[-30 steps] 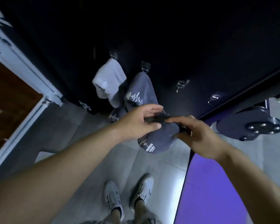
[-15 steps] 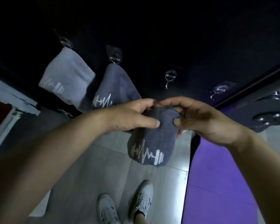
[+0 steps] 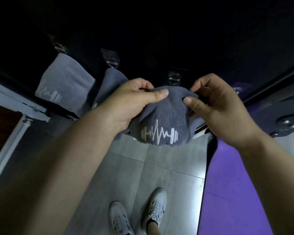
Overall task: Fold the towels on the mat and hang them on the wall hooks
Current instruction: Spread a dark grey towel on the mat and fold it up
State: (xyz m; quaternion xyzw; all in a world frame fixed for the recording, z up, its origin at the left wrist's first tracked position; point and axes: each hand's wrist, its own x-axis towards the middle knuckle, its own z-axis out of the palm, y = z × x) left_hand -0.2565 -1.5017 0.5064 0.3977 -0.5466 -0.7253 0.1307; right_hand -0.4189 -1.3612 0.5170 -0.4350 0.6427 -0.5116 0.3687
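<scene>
Below third wall hook (image 3: 174, 78), left hand (image 3: 134, 102) and right hand (image 3: 217, 107) both pinch top edge of folded dark grey towel with white barbell logo (image 3: 163, 122). Light grey towel (image 3: 64, 85), second dark towel (image 3: 109, 85) hang leftward. Purple mat (image 3: 236, 184) at right.

Towels: three, namely the light grey towel (image 3: 64, 85), the hung dark grey towel (image 3: 111, 82) and the held dark grey towel (image 3: 166, 116).
Towels on hooks: two.
Towels in the grips: one, pinched by both.
Hooks: four on the wall (image 3: 159, 31), namely the first hook (image 3: 59, 47), second hook (image 3: 112, 62), third hook (image 3: 174, 78) and fourth hook (image 3: 237, 89), the last partly behind a grip.
Bare hooks: two.
Grips: two, the left grip (image 3: 131, 100) and the right grip (image 3: 217, 107).
Shoes: two, the left shoe (image 3: 119, 217) and the right shoe (image 3: 155, 207).
Mats: one, the purple mat (image 3: 236, 184).
Printed logos plainly seen: two, the pale logo (image 3: 49, 96) on the light grey towel and the barbell logo (image 3: 159, 133) on the held dark grey towel.
Bolted dark base (image 3: 287, 116) at far right: one.
</scene>
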